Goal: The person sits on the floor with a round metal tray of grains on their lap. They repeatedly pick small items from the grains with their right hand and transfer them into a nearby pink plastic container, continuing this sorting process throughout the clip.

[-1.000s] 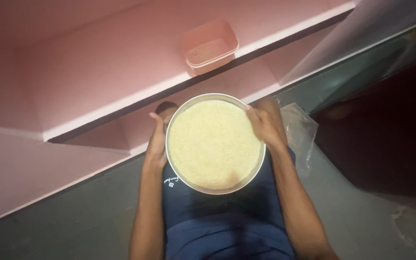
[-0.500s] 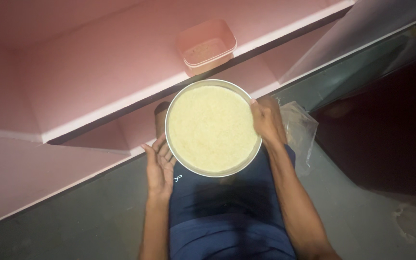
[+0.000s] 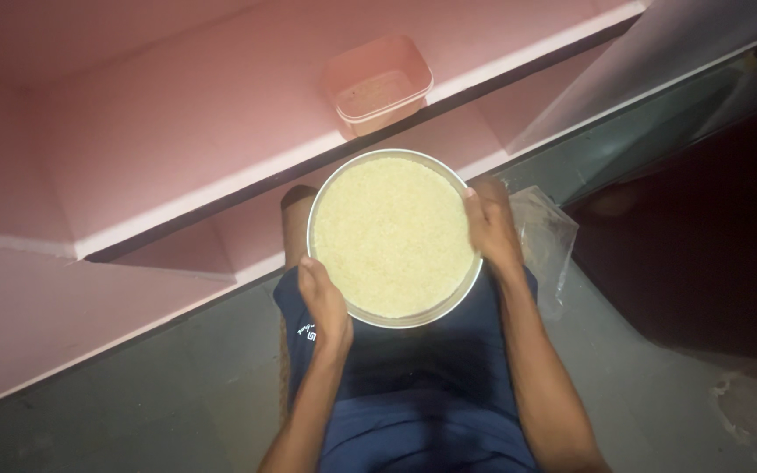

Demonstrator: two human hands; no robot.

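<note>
Hands, two, grip one round metal tray (image 3: 363, 314) of rice (image 3: 392, 235): left hand (image 3: 324, 302) fingers curled on its near-left rim, right hand (image 3: 492, 229) fingers clamped on its right rim.

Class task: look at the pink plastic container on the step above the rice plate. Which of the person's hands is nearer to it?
Right. The right hand grips the round metal plate at its right rim, below the pink container. The left hand holds the lower-left rim, farther away.

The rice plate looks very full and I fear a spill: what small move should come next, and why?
Probably level the round metal plate and steady it. Rice fills it to the rim, the left hand and right hand grip opposite edges, and it sits over the lap.
</note>
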